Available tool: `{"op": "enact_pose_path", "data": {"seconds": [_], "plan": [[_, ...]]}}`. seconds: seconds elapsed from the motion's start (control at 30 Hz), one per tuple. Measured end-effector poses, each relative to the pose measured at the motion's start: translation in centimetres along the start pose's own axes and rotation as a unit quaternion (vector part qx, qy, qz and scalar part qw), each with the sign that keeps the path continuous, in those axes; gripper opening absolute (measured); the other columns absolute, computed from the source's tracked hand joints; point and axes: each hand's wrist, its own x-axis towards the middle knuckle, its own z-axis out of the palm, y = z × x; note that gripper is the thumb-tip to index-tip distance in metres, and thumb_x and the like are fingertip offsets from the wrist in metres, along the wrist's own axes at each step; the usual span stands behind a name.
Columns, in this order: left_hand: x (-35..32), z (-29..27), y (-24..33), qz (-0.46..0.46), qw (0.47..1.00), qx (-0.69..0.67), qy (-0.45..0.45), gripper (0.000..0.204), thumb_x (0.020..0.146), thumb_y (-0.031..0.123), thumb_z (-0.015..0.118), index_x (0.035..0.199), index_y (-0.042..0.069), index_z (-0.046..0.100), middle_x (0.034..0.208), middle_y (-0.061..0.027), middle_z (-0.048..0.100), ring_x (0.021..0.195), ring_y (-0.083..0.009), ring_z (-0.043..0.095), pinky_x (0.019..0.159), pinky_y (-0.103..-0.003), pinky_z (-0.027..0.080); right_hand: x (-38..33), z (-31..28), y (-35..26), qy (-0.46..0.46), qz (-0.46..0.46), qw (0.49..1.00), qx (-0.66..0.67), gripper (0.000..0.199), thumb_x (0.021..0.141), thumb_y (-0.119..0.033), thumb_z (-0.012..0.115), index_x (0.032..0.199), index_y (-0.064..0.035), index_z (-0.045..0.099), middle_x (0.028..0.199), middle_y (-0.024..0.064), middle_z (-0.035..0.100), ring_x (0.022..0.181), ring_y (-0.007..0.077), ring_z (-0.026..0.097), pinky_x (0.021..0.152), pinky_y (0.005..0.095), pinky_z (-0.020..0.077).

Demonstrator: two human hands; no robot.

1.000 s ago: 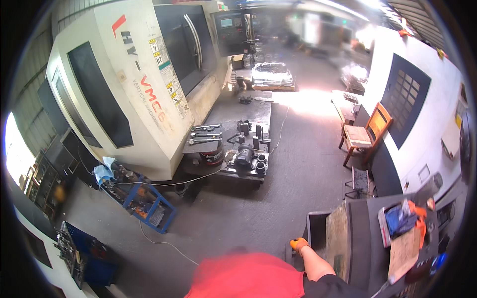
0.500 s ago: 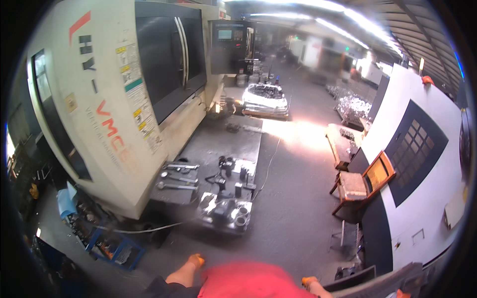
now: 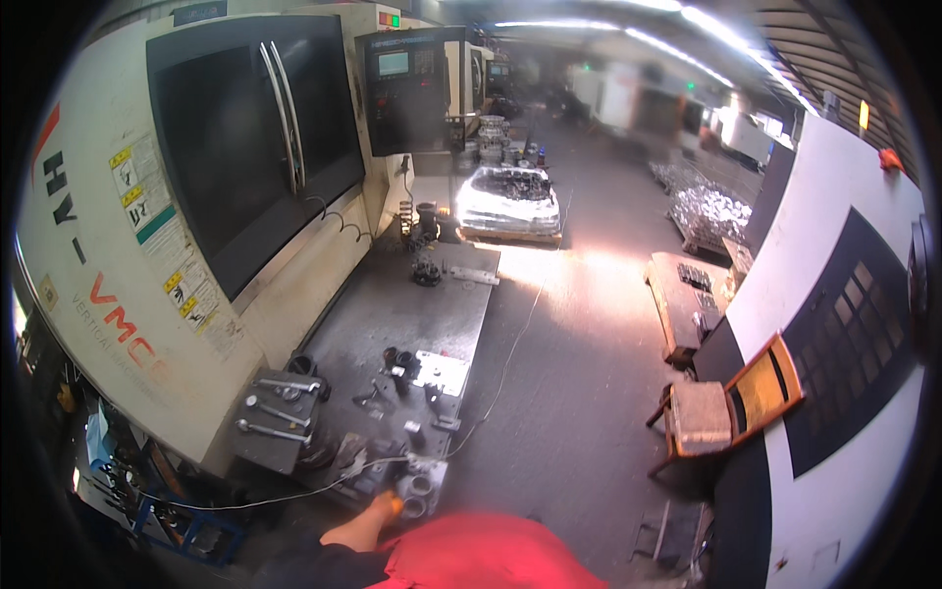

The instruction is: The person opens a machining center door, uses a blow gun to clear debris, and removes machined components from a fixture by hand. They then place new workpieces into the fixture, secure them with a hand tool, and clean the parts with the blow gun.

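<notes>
Since a moment ago my left hand point(image 3: 385, 507) has reached the metal cylinders point(image 3: 417, 488) on the steel platform point(image 3: 392, 314); grip unreadable; right hand unseen.

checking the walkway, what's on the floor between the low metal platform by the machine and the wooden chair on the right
In the head view, the floor between the metal platform and the wooden chair is mostly bare grey concrete; only a thin cable trails across it beside the platform's edge.

Left hand point(image 3: 386, 507) beside metal cylinders point(image 3: 416, 489)
</notes>
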Motion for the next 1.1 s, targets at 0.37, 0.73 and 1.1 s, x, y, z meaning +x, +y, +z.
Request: {"op": "enact_pose_path", "data": {"seconds": [0.37,0.73,1.1], "plan": [[12.5,-0.5,12.2,-0.166,0.956,-0.228,-0.085,0.042,0.084,0.038,0.063,0.117,0.011,0.066,0.11,-0.0118,0.069,0.105,-0.0277,0.065,0.085,-0.038,0.053,19.8,-30.6,-25.7,0.076,-0.143,0.949,0.27,0.041,0.085,-0.029,0.057,0.111,0.0027,0.062,0.096,0.0139,0.068,0.081,0.0233,0.063,0.074,0.0356,0.0492],[49.9,-18.5,33.8,0.006,0.979,-0.042,-0.2,0.042,0.087,0.031,0.053,0.122,0.008,0.061,0.114,-0.0145,0.068,0.107,-0.027,0.065,0.09,-0.037,0.05,31.4,-46.9,-41.2,-0.075,0.038,0.996,-0.022,0.051,0.085,-0.043,0.052,0.116,-0.005,0.064,0.123,0.0191,0.062,0.117,0.0321,0.058,0.098,0.038,0.0441],[77.8,-52.1,66.3,0.042,0.879,-0.475,0.015,0.019,0.09,0.018,0.058,0.105,0.007,0.061,0.089,-0.0028,0.067,0.073,-0.0124,0.06,0.06,-0.027,0.047,51.4,-58.6,-51.4,-0.041,0.056,0.998,0.007,0.049,0.089,-0.047,0.05,0.118,-0.0114,0.066,0.123,0.0147,0.064,0.117,0.0323,0.059,0.094,0.0404,0.0477]]}}
